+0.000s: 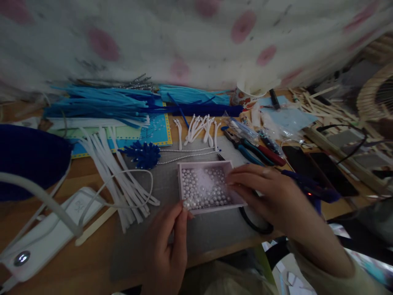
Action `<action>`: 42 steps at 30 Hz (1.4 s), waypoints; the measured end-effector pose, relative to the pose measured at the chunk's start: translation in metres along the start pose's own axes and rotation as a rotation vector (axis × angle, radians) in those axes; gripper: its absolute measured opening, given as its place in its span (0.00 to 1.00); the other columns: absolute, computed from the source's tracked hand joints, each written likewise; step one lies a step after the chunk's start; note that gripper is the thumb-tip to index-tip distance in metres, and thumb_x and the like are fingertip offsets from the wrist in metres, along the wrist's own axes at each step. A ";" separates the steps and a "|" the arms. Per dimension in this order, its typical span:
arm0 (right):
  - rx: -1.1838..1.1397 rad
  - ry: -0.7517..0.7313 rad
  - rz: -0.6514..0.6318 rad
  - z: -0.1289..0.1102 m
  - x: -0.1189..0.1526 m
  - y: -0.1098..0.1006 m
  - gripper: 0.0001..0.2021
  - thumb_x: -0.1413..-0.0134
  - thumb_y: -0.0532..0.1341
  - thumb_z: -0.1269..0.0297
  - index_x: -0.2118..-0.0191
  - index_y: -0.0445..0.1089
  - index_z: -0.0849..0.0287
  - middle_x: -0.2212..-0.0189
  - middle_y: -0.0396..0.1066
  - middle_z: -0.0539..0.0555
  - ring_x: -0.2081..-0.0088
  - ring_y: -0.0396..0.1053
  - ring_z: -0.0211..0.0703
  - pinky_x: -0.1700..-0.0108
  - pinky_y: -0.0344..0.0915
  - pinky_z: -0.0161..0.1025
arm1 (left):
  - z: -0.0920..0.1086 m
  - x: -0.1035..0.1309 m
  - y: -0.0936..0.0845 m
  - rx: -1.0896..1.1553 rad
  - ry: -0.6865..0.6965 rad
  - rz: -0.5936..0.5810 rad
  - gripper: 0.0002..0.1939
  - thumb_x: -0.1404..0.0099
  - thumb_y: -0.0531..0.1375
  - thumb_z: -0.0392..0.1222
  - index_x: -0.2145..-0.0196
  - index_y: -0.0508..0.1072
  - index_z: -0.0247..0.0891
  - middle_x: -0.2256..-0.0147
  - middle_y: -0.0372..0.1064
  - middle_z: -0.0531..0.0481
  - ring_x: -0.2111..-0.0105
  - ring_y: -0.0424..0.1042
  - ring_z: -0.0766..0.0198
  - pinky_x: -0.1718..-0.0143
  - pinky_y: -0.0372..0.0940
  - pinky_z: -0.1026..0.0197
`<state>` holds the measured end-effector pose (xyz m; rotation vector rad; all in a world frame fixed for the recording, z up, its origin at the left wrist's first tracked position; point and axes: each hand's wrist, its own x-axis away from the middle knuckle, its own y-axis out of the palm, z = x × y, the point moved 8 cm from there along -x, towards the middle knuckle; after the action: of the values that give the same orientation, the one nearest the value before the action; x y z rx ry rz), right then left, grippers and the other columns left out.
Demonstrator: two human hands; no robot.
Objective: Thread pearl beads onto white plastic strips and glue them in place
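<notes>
A small pale pink box (210,165) with many silvery-white pearl beads (192,190) stands on a grey mat (166,180). At the box's near left corner, my left hand (172,237) is closed, thumb and forefinger pinching a pearl bead (185,203). My right hand (267,188) is over the box's right side, fingers drawn together at the tips and somewhat blurred; whatever they hold is too small to make out. Behind the box lies a strand of tiny beads (187,155) beside a dark blue fuzzy bunch (143,155).
White pipe cleaners (119,184) and a white power strip (55,229) lie left. Blue pipe cleaners (101,104) are piled behind. White bead-tipped stems (199,129) sit near pliers (245,147). At right are a blue glue gun (316,190), phones (307,164) and wooden sticks (319,108).
</notes>
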<state>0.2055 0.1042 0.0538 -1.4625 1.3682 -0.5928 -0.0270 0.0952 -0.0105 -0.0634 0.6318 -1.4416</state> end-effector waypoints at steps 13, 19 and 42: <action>0.388 -0.111 -0.682 -0.012 -0.062 0.113 0.10 0.32 0.59 0.74 0.58 0.78 0.60 0.57 0.80 0.58 0.61 0.78 0.47 0.68 0.56 0.39 | -0.004 0.000 0.002 0.030 -0.056 -0.014 0.11 0.29 0.58 0.31 0.54 0.76 0.44 0.64 0.79 0.54 0.62 0.78 0.64 0.56 0.70 0.65; 0.410 -0.094 -0.722 -0.014 -0.063 0.118 0.10 0.34 0.57 0.79 0.59 0.75 0.62 0.59 0.79 0.58 0.62 0.78 0.48 0.68 0.56 0.41 | -0.006 -0.002 0.003 0.047 -0.068 -0.025 0.11 0.28 0.58 0.30 0.55 0.76 0.43 0.64 0.80 0.53 0.63 0.78 0.63 0.57 0.71 0.63; 0.373 -0.121 -0.602 -0.006 -0.055 0.119 0.09 0.34 0.56 0.79 0.55 0.71 0.61 0.61 0.79 0.57 0.66 0.78 0.47 0.70 0.58 0.40 | -0.008 -0.004 0.005 -0.005 -0.119 -0.034 0.09 0.28 0.59 0.33 0.57 0.77 0.42 0.64 0.81 0.51 0.62 0.79 0.61 0.56 0.72 0.61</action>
<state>0.1348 0.1708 -0.0343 -1.5592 0.6587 -1.0570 -0.0257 0.1020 -0.0176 -0.1632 0.5386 -1.4573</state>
